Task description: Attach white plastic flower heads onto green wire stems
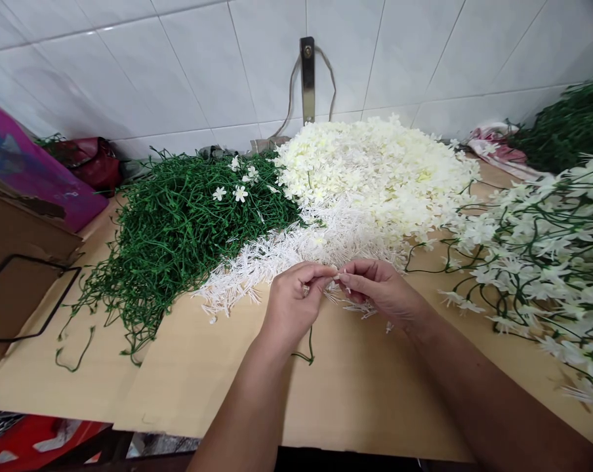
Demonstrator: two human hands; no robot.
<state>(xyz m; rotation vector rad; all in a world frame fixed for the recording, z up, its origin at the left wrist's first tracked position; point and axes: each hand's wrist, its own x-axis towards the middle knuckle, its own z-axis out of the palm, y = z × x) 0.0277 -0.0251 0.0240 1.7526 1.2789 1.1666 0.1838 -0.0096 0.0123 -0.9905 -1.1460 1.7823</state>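
Our left hand (294,301) and right hand (382,288) pinch a small white piece (336,276) at centre. Stemmed flowers (537,262) look done at right; green stems (178,216) at left and white blossoms (375,164) at upper centre lie loose.

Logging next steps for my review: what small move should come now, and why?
Probably the right hand should gently press the small white piece toward the left hand: both hands pinch close around it, and a green stem shows below the left, perhaps held there.
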